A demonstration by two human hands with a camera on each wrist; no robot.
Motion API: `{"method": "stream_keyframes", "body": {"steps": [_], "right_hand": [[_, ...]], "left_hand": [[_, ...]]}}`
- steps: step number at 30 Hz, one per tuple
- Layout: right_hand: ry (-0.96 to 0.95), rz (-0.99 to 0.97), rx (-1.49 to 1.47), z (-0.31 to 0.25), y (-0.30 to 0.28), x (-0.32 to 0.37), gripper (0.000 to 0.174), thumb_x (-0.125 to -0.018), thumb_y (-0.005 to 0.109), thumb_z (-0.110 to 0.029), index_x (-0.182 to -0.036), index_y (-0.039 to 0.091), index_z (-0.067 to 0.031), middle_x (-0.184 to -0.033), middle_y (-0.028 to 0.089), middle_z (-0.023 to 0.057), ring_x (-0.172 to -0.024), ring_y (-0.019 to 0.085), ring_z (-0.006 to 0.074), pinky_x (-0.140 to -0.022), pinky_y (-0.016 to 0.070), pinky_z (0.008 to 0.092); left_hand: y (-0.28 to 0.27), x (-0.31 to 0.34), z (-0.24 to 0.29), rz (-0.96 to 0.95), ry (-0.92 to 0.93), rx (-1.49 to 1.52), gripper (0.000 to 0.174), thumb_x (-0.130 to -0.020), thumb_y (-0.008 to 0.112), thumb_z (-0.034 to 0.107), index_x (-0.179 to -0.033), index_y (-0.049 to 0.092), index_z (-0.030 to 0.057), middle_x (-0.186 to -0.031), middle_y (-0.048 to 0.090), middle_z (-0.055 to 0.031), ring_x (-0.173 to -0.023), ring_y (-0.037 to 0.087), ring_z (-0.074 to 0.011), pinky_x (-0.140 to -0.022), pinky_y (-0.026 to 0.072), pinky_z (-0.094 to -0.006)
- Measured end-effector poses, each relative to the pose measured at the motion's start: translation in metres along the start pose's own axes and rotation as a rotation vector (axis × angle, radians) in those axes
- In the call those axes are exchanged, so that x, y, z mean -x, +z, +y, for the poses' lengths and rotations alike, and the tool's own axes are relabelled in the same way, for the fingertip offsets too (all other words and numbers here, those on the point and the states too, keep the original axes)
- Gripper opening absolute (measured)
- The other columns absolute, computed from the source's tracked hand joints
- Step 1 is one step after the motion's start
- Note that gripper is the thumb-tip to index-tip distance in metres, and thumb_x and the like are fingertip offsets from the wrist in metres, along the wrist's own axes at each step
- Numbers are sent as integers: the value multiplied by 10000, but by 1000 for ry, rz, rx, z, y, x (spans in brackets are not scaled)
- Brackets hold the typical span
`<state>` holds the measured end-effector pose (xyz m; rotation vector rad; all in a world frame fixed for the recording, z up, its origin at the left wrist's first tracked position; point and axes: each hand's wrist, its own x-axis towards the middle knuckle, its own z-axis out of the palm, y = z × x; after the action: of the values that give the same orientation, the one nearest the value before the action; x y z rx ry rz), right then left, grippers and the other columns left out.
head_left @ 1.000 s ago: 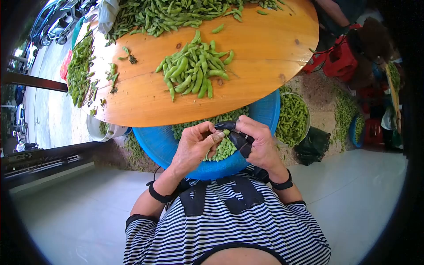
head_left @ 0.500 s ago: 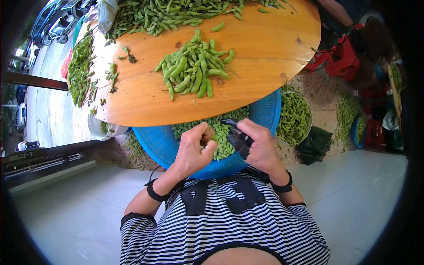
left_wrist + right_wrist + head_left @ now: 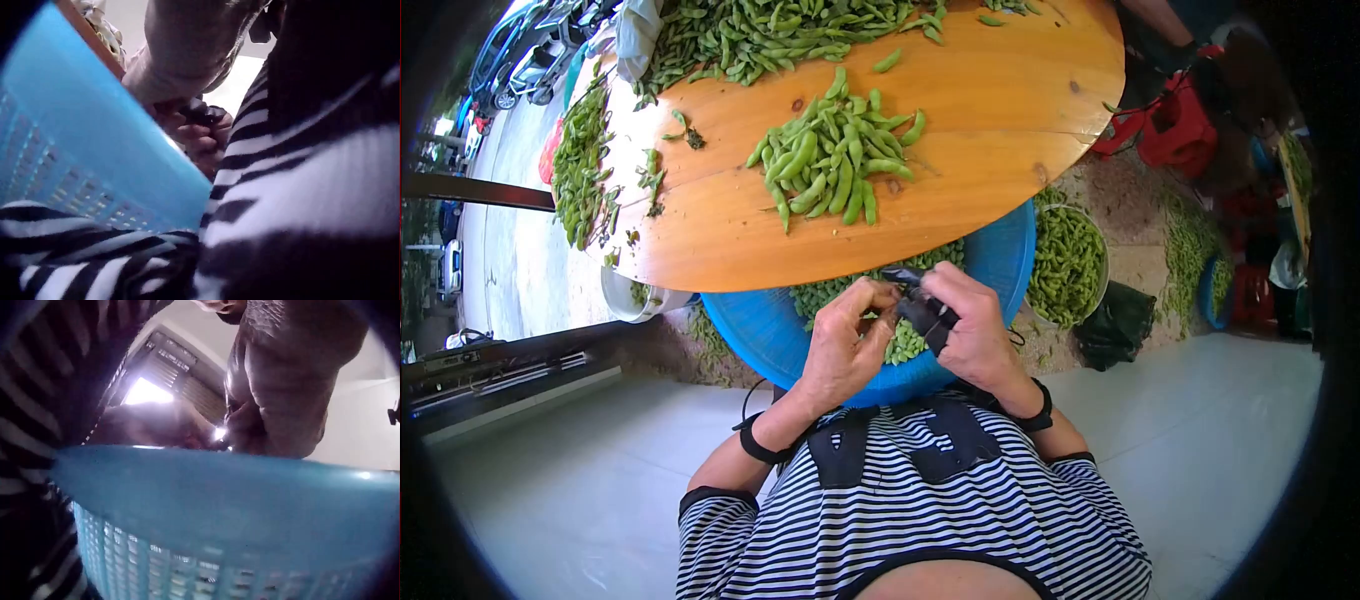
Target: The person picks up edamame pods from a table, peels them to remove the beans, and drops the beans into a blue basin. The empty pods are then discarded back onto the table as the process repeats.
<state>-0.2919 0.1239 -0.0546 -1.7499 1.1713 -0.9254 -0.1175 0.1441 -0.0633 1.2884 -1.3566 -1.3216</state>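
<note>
The wooden table [image 3: 990, 140] spreads beyond the blue basket [image 3: 750, 335], its near edge reaching over the basket's far side. The larger heap of pods [image 3: 770, 40] lies on the table, well apart from the basket; as a mass it looks loose and likely to slide. The smaller pile of pods [image 3: 830, 160] lies nearer the basket, also on the table.

Over the basket, the left hand [image 3: 845, 345] and right hand [image 3: 972, 325] meet at the fingertips, fingers bent, black coverings [image 3: 928, 320] on some of the right hand's fingers. I cannot tell whether either hand has a pod or bean clamped, since the fingers hide that spot; both wrist views are too dark there.

Each pod looks light, with a tough but bendable skin, so a pinch at one end, with the other hand steadying the middle, should suit it. The shelled beans [image 3: 905, 345] lie inside the basket, below the hands; they are probably smooth, slippery and easily bruised, best taken lightly by their sides between thumb and finger pads
</note>
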Motion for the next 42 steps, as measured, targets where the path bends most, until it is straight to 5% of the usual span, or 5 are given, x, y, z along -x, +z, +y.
{"method": "stream_keyframes", "body": {"steps": [9, 19, 27, 35, 42], "right_hand": [[111, 659, 608, 29, -97, 11, 320, -655, 530, 105, -959, 575, 17, -787, 543, 168, -696, 564, 333, -650, 458, 347], [296, 506, 461, 24, -100, 28, 408, -772, 510, 113, -1133, 650, -20, -782, 642, 89, -683, 543, 95, -629, 442, 249], [111, 121, 4, -5, -32, -17, 407, -754, 561, 57, -1149, 634, -4, -756, 567, 133, -642, 556, 194, -629, 457, 300], [294, -53, -388, -23, -30, -18, 283, -884, 610, -37, -1159, 622, 28, -799, 613, 0, -717, 499, 50, -620, 424, 219], [224, 114, -178, -10, -33, -13, 207, -817, 643, -9, -1023, 640, 5, -768, 547, 27, -701, 513, 94, -635, 414, 241]], "left_hand": [[-21, -59, 33, 221, 432, -703, 156, -839, 661, -5, -995, 650, -17, -830, 614, -143, -743, 642, -289, -653, 519, -353], [-17, -61, 38, 255, 301, -952, 121, -835, 663, 71, -910, 601, -1, -863, 555, -129, -714, 589, -322, -627, 479, -413], [-15, -41, 32, 206, 449, -923, 169, -783, 664, 1, -914, 559, 22, -855, 558, -107, -659, 593, -334, -544, 498, -378], [-17, -32, 37, -105, -164, 165, 79, -883, 641, -24, -910, 568, -33, -740, 623, -41, -635, 577, -74, -573, 468, -214], [0, -39, 41, -149, 165, -133, 221, -796, 686, -46, -1005, 627, -2, -838, 636, -87, -724, 650, -186, -639, 532, -310]]}}
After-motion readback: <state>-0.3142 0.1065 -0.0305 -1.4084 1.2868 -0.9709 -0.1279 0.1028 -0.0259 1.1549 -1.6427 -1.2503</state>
